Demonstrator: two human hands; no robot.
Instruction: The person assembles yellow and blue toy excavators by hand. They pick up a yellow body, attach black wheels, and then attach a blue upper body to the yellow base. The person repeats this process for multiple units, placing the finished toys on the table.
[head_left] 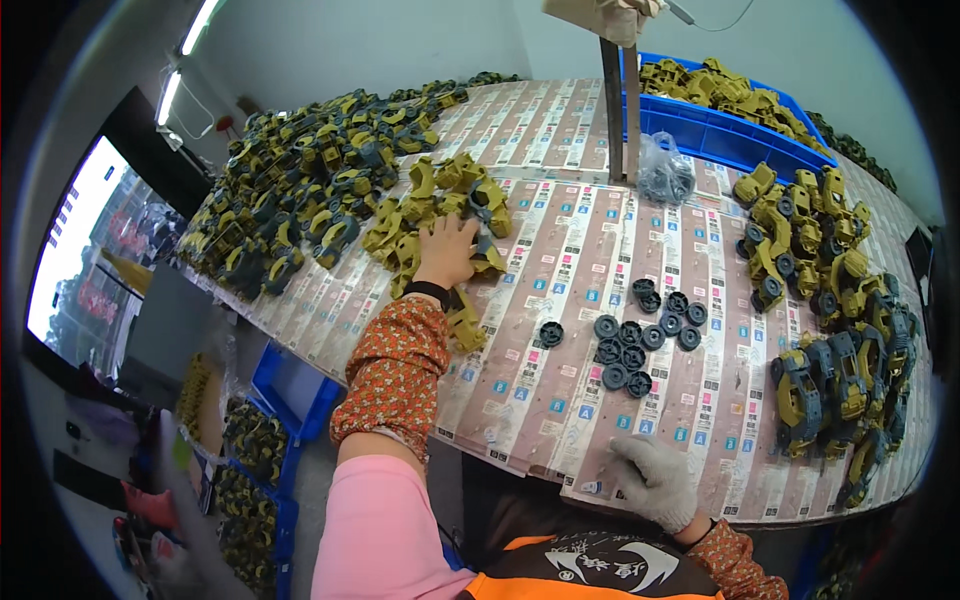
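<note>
My left hand [447,252], bare, lies on a small heap of olive-yellow plastic toy vehicle bodies [408,215], its fingers spread over them. No part is visibly lifted. My right hand [655,483], in a grey knit glove, hovers at the table's front edge with its fingers loosely bent and apart; nothing shows in it. Beyond the gloved hand, a loose group of dark grey toy wheels [631,333] lies on the table, one single wheel [551,333] a little apart to the left. Close to my left wrist is another yellow body piece [465,325].
A large mound of yellow and grey toy vehicles [300,180] covers the far left. Rows of assembled vehicles [840,385] stand at right. A blue crate [700,115] of yellow parts, a clear bag [666,170] and a metal post [622,110] are at the back. Blue bins [295,390] sit below left.
</note>
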